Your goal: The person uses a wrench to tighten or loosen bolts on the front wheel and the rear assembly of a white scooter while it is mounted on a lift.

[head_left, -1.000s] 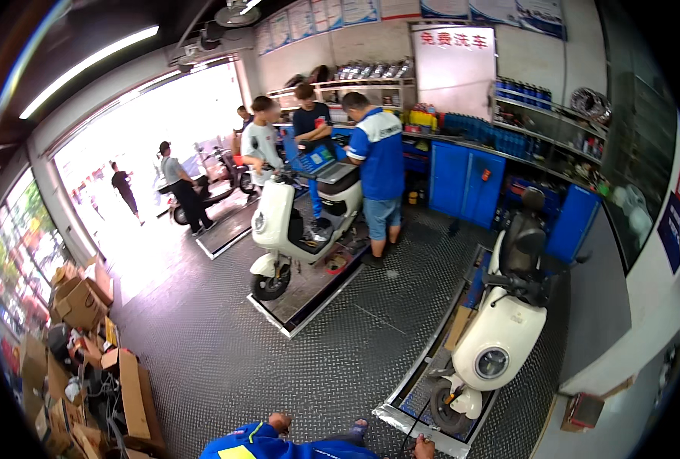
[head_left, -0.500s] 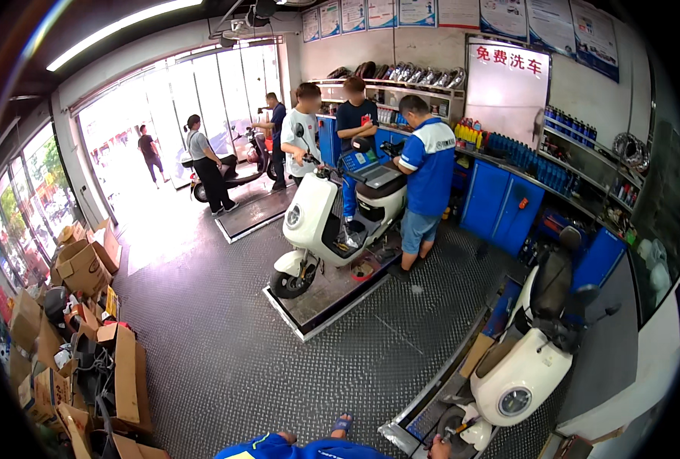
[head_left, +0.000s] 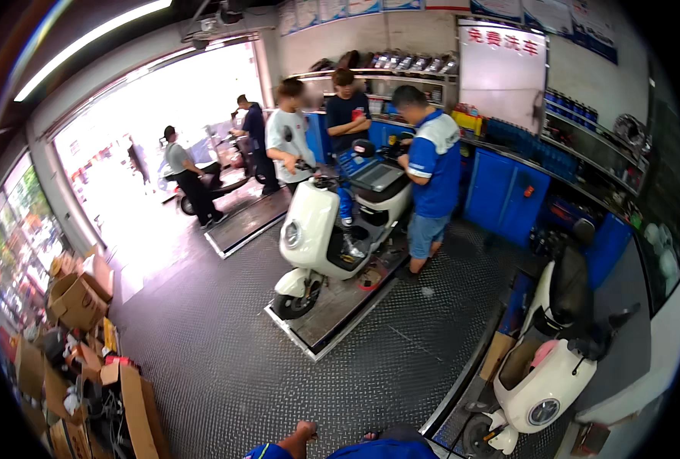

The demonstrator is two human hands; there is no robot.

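Note:
My left hand shows at the lower edge, below a blue sleeve. Its fingers are curled in, with no object visible in them, and it hangs over the dark textured floor. My right hand is out of the picture. Nearest on the right is a cream scooter standing on a low ramp. A small tool with a yellow end is at its front wheel.
A white scooter stands on a platform ahead, carrying an open case. A worker in blue and white and two other people are around it. Cardboard boxes line the left. Blue cabinets run along the back right.
My right hand, which was beside the cream scooter's front wheel, has left the picture. My left hand now shows farther forward. The view has shifted, and the cream scooter sits farther right.

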